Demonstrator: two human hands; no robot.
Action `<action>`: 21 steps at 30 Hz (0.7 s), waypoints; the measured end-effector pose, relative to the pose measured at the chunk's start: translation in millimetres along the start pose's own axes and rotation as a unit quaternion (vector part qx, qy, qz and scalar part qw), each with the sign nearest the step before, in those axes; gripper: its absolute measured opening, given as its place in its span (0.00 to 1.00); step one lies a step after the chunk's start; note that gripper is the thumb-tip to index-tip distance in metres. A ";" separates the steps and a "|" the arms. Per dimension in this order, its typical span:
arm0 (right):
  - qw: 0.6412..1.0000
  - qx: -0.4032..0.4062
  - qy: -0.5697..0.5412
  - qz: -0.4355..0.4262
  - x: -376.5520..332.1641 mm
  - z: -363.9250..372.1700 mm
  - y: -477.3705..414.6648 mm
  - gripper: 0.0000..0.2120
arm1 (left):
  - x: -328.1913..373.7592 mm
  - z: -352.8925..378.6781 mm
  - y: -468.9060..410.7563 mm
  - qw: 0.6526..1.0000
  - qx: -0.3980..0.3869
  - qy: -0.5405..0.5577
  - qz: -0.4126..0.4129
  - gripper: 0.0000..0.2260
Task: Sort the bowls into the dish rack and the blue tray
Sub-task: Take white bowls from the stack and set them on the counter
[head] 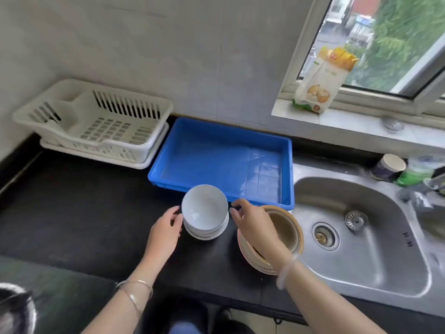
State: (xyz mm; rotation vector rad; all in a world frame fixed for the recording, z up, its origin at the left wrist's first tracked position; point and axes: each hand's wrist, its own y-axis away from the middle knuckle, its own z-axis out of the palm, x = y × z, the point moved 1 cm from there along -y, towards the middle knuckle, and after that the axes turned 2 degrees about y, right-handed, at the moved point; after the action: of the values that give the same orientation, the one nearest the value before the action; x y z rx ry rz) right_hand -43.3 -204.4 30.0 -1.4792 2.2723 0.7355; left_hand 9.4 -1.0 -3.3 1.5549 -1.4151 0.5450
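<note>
A stack of white bowls (204, 210) stands on the black counter just in front of the blue tray (216, 138). My left hand (166, 232) is at the stack's left side, fingers apart and touching or nearly touching it. My right hand (252, 225) reaches toward the stack's right side, fingers curled but apart from the rim. Under my right wrist sits a stack of tan and cream bowls (286, 230). The white dish rack (101, 121) stands at the back left with no bowls in it. The blue tray holds nothing.
A steel sink (375, 237) lies to the right of the bowls. A paper cup (389, 167) and a green bottle (414, 172) stand behind the sink. A food packet (322, 80) leans on the window sill. The tiled wall rises behind the rack and tray.
</note>
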 end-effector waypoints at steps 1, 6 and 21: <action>0.999 -0.001 0.031 0.007 -4.9 3.3 -9.3 0.14 | 2.6 2.1 -3.0 1.000 -0.004 0.018 -0.012 0.17; 0.992 0.009 0.129 -0.001 -21.9 23.3 -26.2 0.13 | 4.9 9.1 -8.5 0.999 -0.007 0.033 -0.032 0.17; 1.000 0.012 0.012 0.019 -13.0 -0.6 -32.2 0.03 | 4.4 14.3 -18.8 0.997 0.017 0.062 -0.047 0.13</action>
State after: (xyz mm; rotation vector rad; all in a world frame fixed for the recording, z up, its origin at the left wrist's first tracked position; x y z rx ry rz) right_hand -8.6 -205.6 29.6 -1.4453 2.3258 0.7018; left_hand 24.4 -17.2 -12.7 1.5785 -1.2380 0.6011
